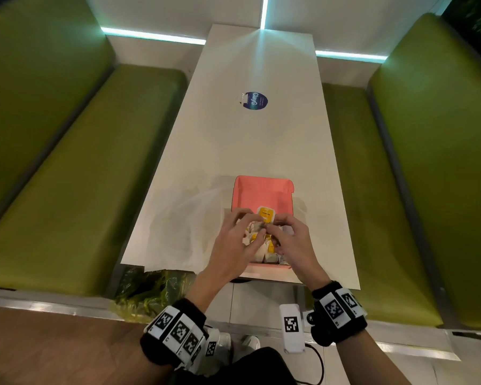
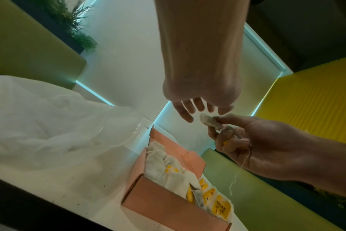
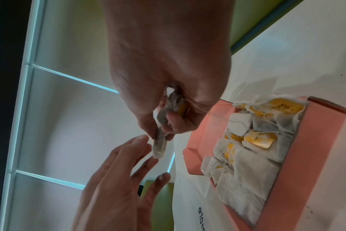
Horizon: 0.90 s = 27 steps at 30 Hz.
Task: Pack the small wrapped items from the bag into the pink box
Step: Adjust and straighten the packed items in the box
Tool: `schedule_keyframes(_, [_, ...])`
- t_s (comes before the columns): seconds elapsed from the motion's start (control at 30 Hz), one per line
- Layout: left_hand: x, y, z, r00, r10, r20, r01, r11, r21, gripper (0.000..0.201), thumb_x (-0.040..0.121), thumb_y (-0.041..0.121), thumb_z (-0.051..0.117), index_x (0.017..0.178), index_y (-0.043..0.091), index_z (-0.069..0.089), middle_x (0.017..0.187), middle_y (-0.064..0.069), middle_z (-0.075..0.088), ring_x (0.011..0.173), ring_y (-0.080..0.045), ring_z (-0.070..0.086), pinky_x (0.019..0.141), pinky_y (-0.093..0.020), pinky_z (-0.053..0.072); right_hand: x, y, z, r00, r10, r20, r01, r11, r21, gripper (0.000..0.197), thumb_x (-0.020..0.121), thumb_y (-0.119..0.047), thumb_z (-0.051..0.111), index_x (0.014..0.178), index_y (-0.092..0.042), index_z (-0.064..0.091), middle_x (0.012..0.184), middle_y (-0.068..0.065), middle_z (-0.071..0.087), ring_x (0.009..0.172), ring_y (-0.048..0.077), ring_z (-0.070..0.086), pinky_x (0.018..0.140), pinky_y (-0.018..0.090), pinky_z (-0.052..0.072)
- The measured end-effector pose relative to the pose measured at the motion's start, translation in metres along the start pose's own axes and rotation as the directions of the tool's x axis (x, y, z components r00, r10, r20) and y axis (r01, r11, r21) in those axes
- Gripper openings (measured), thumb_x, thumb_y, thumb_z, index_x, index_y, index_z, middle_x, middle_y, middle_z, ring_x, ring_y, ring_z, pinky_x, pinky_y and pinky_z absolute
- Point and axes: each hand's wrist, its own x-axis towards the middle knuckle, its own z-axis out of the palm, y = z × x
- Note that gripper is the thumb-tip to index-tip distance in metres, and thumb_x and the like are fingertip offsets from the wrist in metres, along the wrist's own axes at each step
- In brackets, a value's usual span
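Note:
An open pink box [image 1: 261, 187] stands near the table's front edge, with several white tea bags with yellow tags [image 1: 267, 251] in it. Both hands hover just above the box. My right hand [image 1: 278, 229] pinches one tea bag [image 3: 160, 140] between thumb and fingers, its string hanging below the palm [image 2: 239, 171]. My left hand [image 1: 242, 232] is beside it with straight, spread fingers [image 3: 140, 150] close to the bag's free end. A crumpled clear plastic bag [image 2: 39, 117] lies left of the box [image 2: 168, 207]. The packed tea bags [image 3: 247, 164] fill most of the box [image 3: 306, 156].
A long white table [image 1: 256, 151] runs away from me between two green benches [image 1: 67, 176]. A round blue sticker [image 1: 255, 100] sits mid-table. A bag of green leaves [image 1: 150, 290] lies below the table's front left corner. A white marker device [image 1: 290, 326] is near my legs.

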Motion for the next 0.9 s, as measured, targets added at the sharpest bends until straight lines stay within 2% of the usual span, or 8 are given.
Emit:
schedule_keyframes(0.13, [0.001,0.000,0.004,0.999,0.043,0.007,-0.043,0.998,0.038,0.011,0.094,0.021,0.065,0.105,0.018,0.066,0.110,0.016,0.049,0.101,-0.012,0.056,0.076,-0.030,0.054,-0.002,0.001,0.001,1.000,0.018,0.021,-0.020,0.998,0.055,0.006,0.092,-0.007,0.064,0.093,-0.013,0.066,0.080,0.003,0.057,0.058,0.011,0.048,0.044,0.021,0.034])
schedule_keyframes(0.23, [0.001,-0.003,0.005,1.000,-0.006,-0.012,0.006,0.999,-0.044,0.006,0.095,0.013,0.063,0.099,0.016,0.065,0.103,0.010,0.055,0.093,-0.013,0.058,0.071,-0.021,0.049,-0.003,0.002,-0.003,0.998,0.038,0.051,-0.043,0.995,0.095,0.007,0.092,-0.009,0.065,0.091,-0.015,0.065,0.079,0.004,0.062,0.058,0.012,0.045,0.046,0.022,0.031])
schedule_keyframes(0.3, [0.000,-0.002,0.004,0.999,-0.048,-0.022,0.046,0.996,-0.074,0.004,0.096,0.011,0.061,0.097,0.015,0.064,0.099,0.005,0.057,0.089,-0.012,0.058,0.068,-0.014,0.044,-0.004,0.003,-0.004,0.998,0.042,0.056,-0.048,0.993,0.110,0.004,0.093,-0.009,0.063,0.097,-0.010,0.063,0.076,0.002,0.063,0.058,0.011,0.045,0.046,0.022,0.031])
schedule_keyframes(0.43, [-0.003,-0.001,0.002,0.998,-0.055,0.022,0.056,0.996,-0.063,0.005,0.099,0.011,0.055,0.099,0.011,0.059,0.101,0.000,0.056,0.089,-0.008,0.053,0.068,-0.009,0.040,-0.003,0.003,-0.004,0.997,0.076,0.017,-0.078,0.983,0.164,0.013,0.095,-0.006,0.060,0.107,0.000,0.060,0.076,0.003,0.058,0.057,0.010,0.046,0.045,0.022,0.032])
schedule_keyframes(0.6, [-0.009,-0.002,0.001,0.998,0.019,0.064,-0.020,1.000,0.012,0.007,0.101,0.015,0.051,0.104,0.012,0.056,0.105,0.005,0.052,0.092,-0.008,0.050,0.069,-0.014,0.041,-0.003,0.002,-0.003,0.992,0.125,0.017,-0.125,0.957,0.262,0.006,0.096,-0.004,0.058,0.101,-0.007,0.060,0.072,0.001,0.062,0.058,0.012,0.046,0.045,0.021,0.031])
schedule_keyframes(0.73, [-0.013,-0.001,0.006,0.996,0.073,0.049,-0.077,0.993,0.090,0.019,0.102,0.028,0.044,0.106,0.014,0.055,0.109,0.007,0.051,0.094,-0.009,0.051,0.073,-0.024,0.048,-0.004,-0.001,0.004,0.990,0.138,0.005,-0.133,0.943,0.305,0.007,0.095,-0.003,0.059,0.096,-0.009,0.060,0.071,0.001,0.064,0.057,0.010,0.046,0.044,0.020,0.031])
schedule_keyframes(0.8, [-0.015,-0.001,0.010,0.997,0.065,0.042,-0.069,0.994,0.081,0.023,0.102,0.033,0.041,0.108,0.016,0.056,0.111,0.008,0.051,0.097,-0.010,0.052,0.075,-0.025,0.049,-0.004,-0.001,0.005,0.992,0.130,-0.004,-0.122,0.943,0.308,0.008,0.094,-0.003,0.060,0.094,-0.010,0.060,0.072,0.001,0.063,0.057,0.010,0.046,0.044,0.020,0.031])
schedule_keyframes(0.9, [-0.017,-0.003,0.013,1.000,0.014,0.023,-0.014,1.000,0.009,0.021,0.102,0.030,0.045,0.113,0.020,0.059,0.115,0.008,0.051,0.101,-0.013,0.055,0.074,-0.025,0.050,-0.005,0.000,0.005,0.991,0.132,-0.007,-0.122,0.934,0.335,0.007,0.094,-0.004,0.061,0.094,-0.010,0.060,0.074,0.002,0.062,0.057,0.010,0.045,0.044,0.019,0.031])
